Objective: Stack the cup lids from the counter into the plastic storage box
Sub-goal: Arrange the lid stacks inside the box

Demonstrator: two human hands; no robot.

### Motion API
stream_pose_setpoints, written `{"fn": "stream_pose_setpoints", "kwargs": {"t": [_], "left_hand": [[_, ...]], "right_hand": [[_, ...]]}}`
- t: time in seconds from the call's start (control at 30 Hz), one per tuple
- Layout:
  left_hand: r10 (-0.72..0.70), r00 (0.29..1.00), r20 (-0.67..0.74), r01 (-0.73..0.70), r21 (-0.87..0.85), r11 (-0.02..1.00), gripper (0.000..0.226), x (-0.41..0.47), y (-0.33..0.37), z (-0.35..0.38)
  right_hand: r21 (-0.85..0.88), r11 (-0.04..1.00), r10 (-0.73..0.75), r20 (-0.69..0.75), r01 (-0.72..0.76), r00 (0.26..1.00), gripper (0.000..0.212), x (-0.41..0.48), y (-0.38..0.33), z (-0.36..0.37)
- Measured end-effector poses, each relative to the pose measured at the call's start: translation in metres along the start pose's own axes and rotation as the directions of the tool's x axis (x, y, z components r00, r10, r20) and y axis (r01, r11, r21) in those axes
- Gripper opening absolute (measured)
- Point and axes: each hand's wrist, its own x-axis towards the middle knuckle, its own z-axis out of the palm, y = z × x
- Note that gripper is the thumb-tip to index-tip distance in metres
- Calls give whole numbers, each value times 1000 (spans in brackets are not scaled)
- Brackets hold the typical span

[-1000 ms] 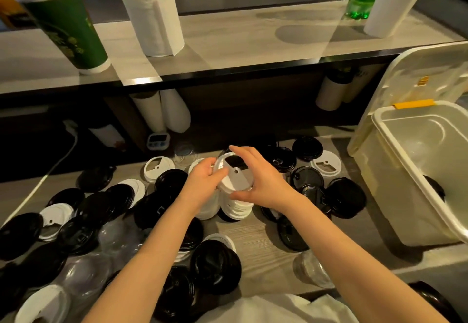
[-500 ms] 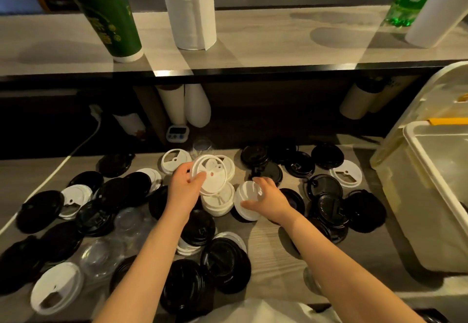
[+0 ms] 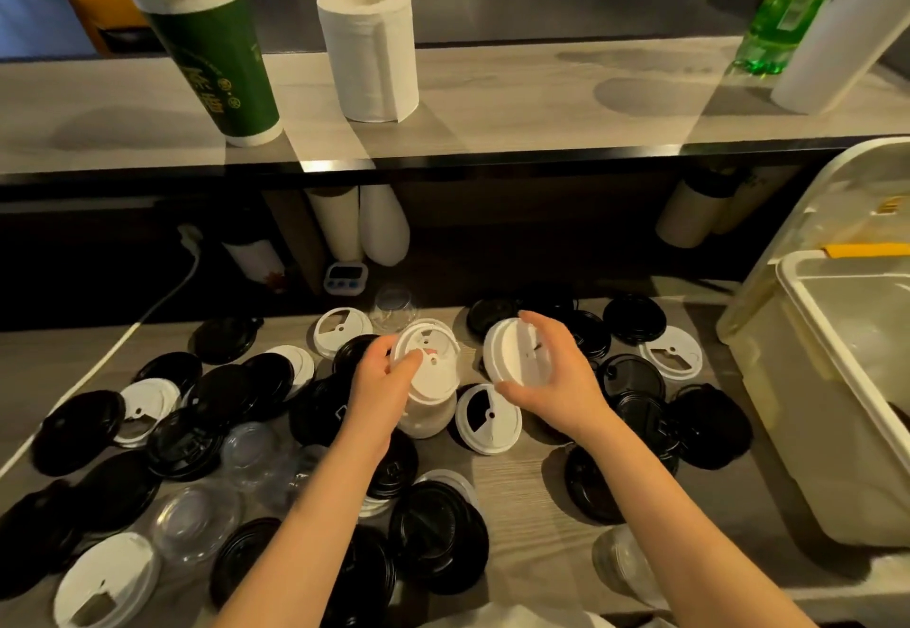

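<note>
Black, white and clear cup lids lie scattered over the lower counter. My left hand grips a stack of white lids lifted above the counter, thumb on the top lid. My right hand holds a single white lid tilted on edge, just right of the stack and apart from it. Another white lid lies flat on the counter below, between my hands. The translucent plastic storage box stands open at the right edge, its lid leaning behind it.
On the raised shelf stand a green paper-cup stack, a paper towel roll, a green bottle and a white roll. A small timer and a white cable sit under the shelf. Clear dome lids lie front left.
My right hand picked a white lid off the counter and raised it on edge. My left hand now grips the whole white stack with the lid it held on top.
</note>
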Motion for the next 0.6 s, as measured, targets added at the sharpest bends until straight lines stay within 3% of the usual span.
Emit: {"fn": "stream_pose_setpoints", "kwargs": {"t": [0.13,0.27,0.37,0.5,0.6], "left_hand": [[11,995,103,0,-103,995,18,-12,9,10],[-8,978,210,62,-249,967,20,-26,17,16],[2,962,273,63,-228,972,23,-28,16,12],[60,924,377,-2,-153,988,45,-26,14,6],[65,909,412,8,-172,985,43,-25,13,9]], "right_hand": [[43,993,-110,101,106,989,92,-3,-27,6],[22,985,-171,116,170,978,91,-4,-34,19],[25,979,-204,136,202,970,92,-4,-32,22],[28,970,-244,135,243,960,97,-7,-29,19],[-10,966,-255,154,259,955,102,-11,-22,12]]}}
